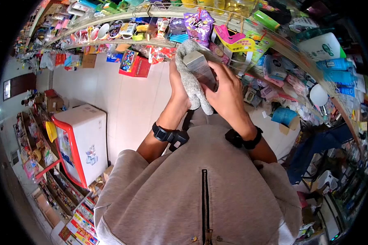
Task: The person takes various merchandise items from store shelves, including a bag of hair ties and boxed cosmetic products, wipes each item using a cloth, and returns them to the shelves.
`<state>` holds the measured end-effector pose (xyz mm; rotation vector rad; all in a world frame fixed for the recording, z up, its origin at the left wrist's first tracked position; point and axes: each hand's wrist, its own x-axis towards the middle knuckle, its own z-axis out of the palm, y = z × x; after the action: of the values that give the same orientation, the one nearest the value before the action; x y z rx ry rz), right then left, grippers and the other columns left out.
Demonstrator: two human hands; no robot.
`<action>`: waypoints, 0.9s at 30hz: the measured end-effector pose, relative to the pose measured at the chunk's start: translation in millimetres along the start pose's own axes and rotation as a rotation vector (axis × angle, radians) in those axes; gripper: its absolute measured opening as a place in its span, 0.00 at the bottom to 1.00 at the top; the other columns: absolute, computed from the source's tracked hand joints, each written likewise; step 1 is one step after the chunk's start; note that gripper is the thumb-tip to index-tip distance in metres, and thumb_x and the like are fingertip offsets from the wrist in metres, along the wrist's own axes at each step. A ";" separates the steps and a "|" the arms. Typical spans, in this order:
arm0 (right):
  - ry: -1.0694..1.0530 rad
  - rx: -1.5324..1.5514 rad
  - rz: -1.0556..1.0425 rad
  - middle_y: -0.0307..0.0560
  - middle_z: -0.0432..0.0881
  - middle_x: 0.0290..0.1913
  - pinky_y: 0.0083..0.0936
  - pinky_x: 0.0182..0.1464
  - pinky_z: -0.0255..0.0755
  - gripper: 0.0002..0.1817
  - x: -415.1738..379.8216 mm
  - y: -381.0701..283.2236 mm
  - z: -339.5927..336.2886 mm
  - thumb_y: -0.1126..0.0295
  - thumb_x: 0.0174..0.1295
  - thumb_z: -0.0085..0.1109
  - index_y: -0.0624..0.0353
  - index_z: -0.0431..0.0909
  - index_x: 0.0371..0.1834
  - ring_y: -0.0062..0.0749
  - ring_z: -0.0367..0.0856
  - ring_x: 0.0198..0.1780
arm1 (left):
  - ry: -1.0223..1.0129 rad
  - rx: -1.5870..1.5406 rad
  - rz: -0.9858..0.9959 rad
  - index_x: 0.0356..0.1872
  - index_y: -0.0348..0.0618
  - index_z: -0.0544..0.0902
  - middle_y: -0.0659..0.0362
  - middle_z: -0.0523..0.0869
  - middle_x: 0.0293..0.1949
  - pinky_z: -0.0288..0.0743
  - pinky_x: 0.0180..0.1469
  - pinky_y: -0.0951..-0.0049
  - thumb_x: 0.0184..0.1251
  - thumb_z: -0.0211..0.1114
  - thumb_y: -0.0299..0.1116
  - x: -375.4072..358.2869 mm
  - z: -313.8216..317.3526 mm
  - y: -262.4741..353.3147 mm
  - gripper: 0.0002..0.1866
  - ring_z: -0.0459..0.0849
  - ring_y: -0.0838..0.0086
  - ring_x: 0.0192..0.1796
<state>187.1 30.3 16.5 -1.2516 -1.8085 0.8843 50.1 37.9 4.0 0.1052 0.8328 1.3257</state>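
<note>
A grey fuzzy cloth (189,83) is draped over my left hand (177,86), whose fingers are partly hidden behind it. Against the cloth rests a small white box (197,64), tilted, with print too small to read. My right hand (228,92) grips the box from the right, its fingers bent around the side and lower end. Both hands are held close together in front of the shelf, just beyond my chest.
Shelves ahead carry a purple snack bag (198,25) and a yellow and pink price sign (235,43). A red box (135,65) juts out at the left. Behind it stands a white and red freezer (88,143). A blue roll (285,117) and bottles (335,77) lie right.
</note>
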 end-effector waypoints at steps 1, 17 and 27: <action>-0.015 0.006 0.003 0.58 0.81 0.52 0.43 0.52 0.76 0.29 0.1 0.2 0.1 0.68 0.48 0.75 0.63 0.75 0.55 0.57 0.80 0.53 | 0.015 -0.006 0.003 0.59 0.41 0.74 0.49 0.82 0.50 0.78 0.57 0.59 0.77 0.35 0.58 -2.0 0.9 0.6 0.33 0.83 0.59 0.52; -0.420 0.633 0.138 0.41 0.84 0.45 0.21 0.48 0.75 0.20 6.2 -2.0 -0.5 0.69 0.59 0.71 0.66 0.78 0.52 0.17 0.80 0.44 | 0.070 0.206 -0.027 0.44 0.40 0.80 0.56 0.84 0.35 0.80 0.39 0.70 0.76 0.45 0.44 -4.4 -3.8 44.9 0.20 0.84 0.70 0.36; -0.288 0.868 0.382 0.47 0.85 0.49 0.23 0.55 0.72 0.24 29.8 -52.0 45.2 0.70 0.58 0.70 0.67 0.78 0.57 0.26 0.81 0.50 | -0.112 -0.012 -0.037 0.44 0.39 0.80 0.53 0.86 0.37 0.80 0.43 0.67 0.74 0.39 0.51 -13.8 -42.4 73.6 0.27 0.85 0.66 0.38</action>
<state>118.2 38.4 45.2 -0.9107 -1.1272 1.8824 -34.5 30.5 18.1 0.1523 0.7286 1.2784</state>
